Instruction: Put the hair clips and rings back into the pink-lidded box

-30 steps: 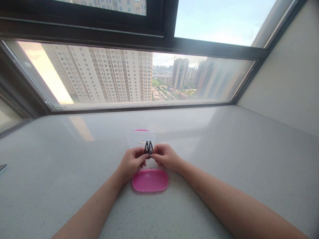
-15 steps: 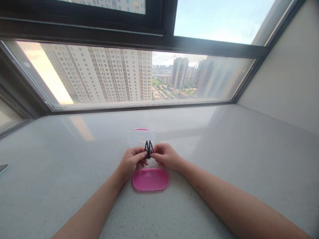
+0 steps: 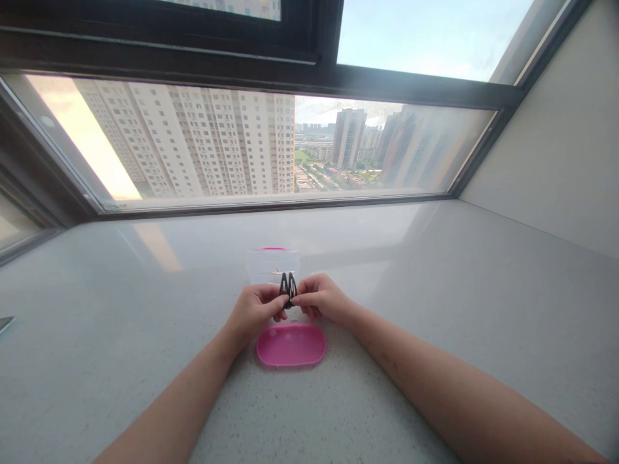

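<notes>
Black snap hair clips (image 3: 288,289) stand upright between my two hands, their pointed ends up and fanned apart. My left hand (image 3: 255,310) pinches them from the left, thumb across their lower part. From the right, my right hand (image 3: 323,299) closes thumb and fingers on the lower right edge of the clips. Just behind them is a clear plastic box (image 3: 258,263) with small thin pieces visible in it, its lower front hidden by my hands. On the near side, a pink oval lid (image 3: 291,346) lies on the counter with its raised rim up.
The speckled white counter (image 3: 145,348) runs back to a dark-framed window (image 3: 271,207). A dark flat object (image 3: 4,323) lies at the far left edge, partly out of view. A white wall (image 3: 556,148) bounds the right side.
My left thumb has shifted slightly right across the base of the hair clips. Both hands keep hold of them; the whole view has tilted a little.
</notes>
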`<move>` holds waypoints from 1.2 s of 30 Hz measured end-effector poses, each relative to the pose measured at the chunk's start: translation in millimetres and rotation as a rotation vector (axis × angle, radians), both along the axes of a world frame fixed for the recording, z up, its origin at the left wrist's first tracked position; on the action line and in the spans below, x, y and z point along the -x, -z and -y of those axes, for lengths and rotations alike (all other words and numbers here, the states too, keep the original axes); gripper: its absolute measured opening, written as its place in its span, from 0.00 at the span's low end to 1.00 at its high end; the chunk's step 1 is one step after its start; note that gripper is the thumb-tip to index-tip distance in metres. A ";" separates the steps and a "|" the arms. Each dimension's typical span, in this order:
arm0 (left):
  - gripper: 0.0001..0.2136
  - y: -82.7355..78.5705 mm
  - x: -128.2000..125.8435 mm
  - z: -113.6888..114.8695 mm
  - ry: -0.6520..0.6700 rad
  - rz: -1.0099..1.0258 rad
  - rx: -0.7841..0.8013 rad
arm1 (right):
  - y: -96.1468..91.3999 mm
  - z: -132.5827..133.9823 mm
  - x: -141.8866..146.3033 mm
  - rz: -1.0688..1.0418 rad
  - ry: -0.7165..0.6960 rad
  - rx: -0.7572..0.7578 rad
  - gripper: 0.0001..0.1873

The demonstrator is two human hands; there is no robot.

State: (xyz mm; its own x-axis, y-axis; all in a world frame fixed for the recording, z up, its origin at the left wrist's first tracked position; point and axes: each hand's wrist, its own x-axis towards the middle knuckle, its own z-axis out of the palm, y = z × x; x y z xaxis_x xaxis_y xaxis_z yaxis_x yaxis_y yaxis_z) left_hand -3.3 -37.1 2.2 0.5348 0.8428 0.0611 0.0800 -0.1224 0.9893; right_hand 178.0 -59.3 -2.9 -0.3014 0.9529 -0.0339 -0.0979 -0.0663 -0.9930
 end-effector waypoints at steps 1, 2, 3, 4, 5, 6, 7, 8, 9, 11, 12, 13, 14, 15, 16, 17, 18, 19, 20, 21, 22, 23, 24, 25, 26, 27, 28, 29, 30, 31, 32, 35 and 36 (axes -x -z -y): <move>0.09 0.4 0.2 -0.4 -0.004 -0.006 -0.003 | 0.7 -0.4 -0.2 -0.006 -0.003 -0.005 0.11; 0.09 0.7 0.3 -0.7 -0.010 -0.008 -0.004 | 1.5 -0.8 -0.4 -0.015 -0.004 -0.011 0.11; 0.09 0.8 0.3 -0.9 -0.017 -0.007 -0.003 | 2.3 -1.3 -0.6 -0.029 0.000 -0.017 0.10; 0.09 0.7 0.3 -1.0 -0.023 -0.003 -0.001 | 3.0 -1.8 -0.8 -0.043 0.006 -0.021 0.10; 0.09 0.4 0.2 -0.8 -0.028 0.003 0.001 | 3.6 -2.2 -1.0 -0.056 0.014 -0.024 0.10; 0.09 -0.2 0.1 -0.5 -0.031 0.009 0.005 | 3.9 -2.5 -1.1 -0.066 0.020 -0.028 0.10; 0.09 -1.1 0.0 -0.1 -0.032 0.014 0.010 | 4.0 -2.6 -1.2 -0.071 0.022 -0.032 0.09; 0.09 -2.1 -0.2 0.3 -0.031 0.018 0.018 | 3.8 -2.6 -1.3 -0.072 0.020 -0.037 0.09; 0.09 -3.2 -0.2 0.8 -0.029 0.022 0.028 | 3.3 -2.3 -1.4 -0.073 0.015 -0.041 0.09; 0.09 -5.0 -0.1 1.5 -0.022 0.034 0.055 | 2.2 -1.6 -1.5 -0.076 0.006 -0.048 0.09; 0.09 -5.5 0.2 1.7 -0.016 0.045 0.070 | 1.9 -1.2 -1.6 -0.082 0.007 -0.049 0.09; 0.10 -5.7 0.5 1.7 -0.011 0.059 0.086 | 1.8 -1.0 -1.7 -0.088 0.008 -0.050 0.09; 0.10 -5.5 0.9 1.5 -0.005 0.075 0.105 | 1.9 -0.9 -1.9 -0.096 0.010 -0.050 0.09; 0.10 -5.0 1.3 1.3 0.000 0.092 0.124 | 2.3 -0.9 -2.2 -0.101 0.012 -0.050 0.09; 0.11 -4.4 1.7 1.0 0.003 0.106 0.145 | 2.8 -1.0 -2.6 -0.105 0.014 -0.050 0.08; 0.11 -3.7 2.1 0.8 0.004 0.116 0.162 | 3.4 -1.1 -3.1 -0.107 0.015 -0.049 0.08; 0.11 -3.1 2.3 0.6 0.002 0.122 0.174 | 4.0 -1.2 -3.6 -0.109 0.017 -0.049 0.08; 0.11 -2.7 2.4 0.6 -0.002 0.123 0.177 | 4.4 -1.1 -4.1 -0.110 0.020 -0.048 0.08; 0.11 -2.6 2.4 0.7 -0.010 0.121 0.173 | 4.6 -1.0 -4.6 -0.110 0.024 -0.046 0.08; 0.11 -2.7 2.2 0.9 -0.019 0.117 0.168 | 4.7 -0.8 -5.0 -0.108 0.027 -0.044 0.07; 0.11 -2.9 1.9 1.2 -0.027 0.115 0.162 | 4.7 -0.5 -5.4 -0.105 0.032 -0.043 0.08; 0.11 -3.3 1.5 1.6 -0.035 0.116 0.158 | 4.5 -0.3 -5.7 -0.100 0.037 -0.043 0.08; 0.11 -3.6 1.0 1.9 -0.041 0.118 0.155 | 4.2 0.0 -5.9 -0.093 0.040 -0.045 0.08; 0.11 -3.9 0.5 2.3 -0.044 0.121 0.153 | 3.8 0.2 -5.9 -0.087 0.043 -0.048 0.08; 0.11 -4.0 0.1 2.6 -0.046 0.124 0.150 | 3.4 0.5 -5.9 -0.082 0.045 -0.050 0.09; 0.11 -4.1 -0.2 2.8 -0.047 0.126 0.148 | 2.9 0.7 -5.8 -0.076 0.047 -0.052 0.09; 0.11 -4.0 -0.4 2.9 -0.048 0.128 0.148 | 2.4 0.9 -5.5 -0.069 0.047 -0.053 0.09; 0.11 -3.8 -0.5 2.9 -0.051 0.130 0.153 | 1.8 1.2 -5.2 -0.061 0.048 -0.052 0.10; 0.11 -3.5 -0.5 2.8 -0.055 0.133 0.161 | 1.2 1.6 -4.8 -0.050 0.052 -0.051 0.10; 0.11 -3.3 -0.5 2.6 -0.059 0.135 0.171 | 0.5 2.0 -4.3 -0.035 0.057 -0.052 0.11; 0.12 -3.1 -0.5 2.4 -0.061 0.138 0.179 | -0.1 2.4 -3.8 -0.018 0.063 -0.055 0.11; 0.12 -2.9 -0.7 2.2 -0.058 0.141 0.185 | -1.1 3.4 -2.5 0.041 0.084 -0.074 0.12; 0.12 -2.9 -0.9 2.2 -0.057 0.140 0.183 | -1.2 3.6 -2.2 0.056 0.088 -0.082 0.12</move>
State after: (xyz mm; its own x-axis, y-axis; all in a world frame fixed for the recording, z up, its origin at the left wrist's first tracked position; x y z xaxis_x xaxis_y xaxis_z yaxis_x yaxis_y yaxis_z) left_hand -2.4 -39.3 5.0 0.4834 0.8750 -0.0254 -0.0581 0.0611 0.9964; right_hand 180.2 -62.9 -1.7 -0.2162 0.9759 0.0305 -0.0443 0.0214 -0.9988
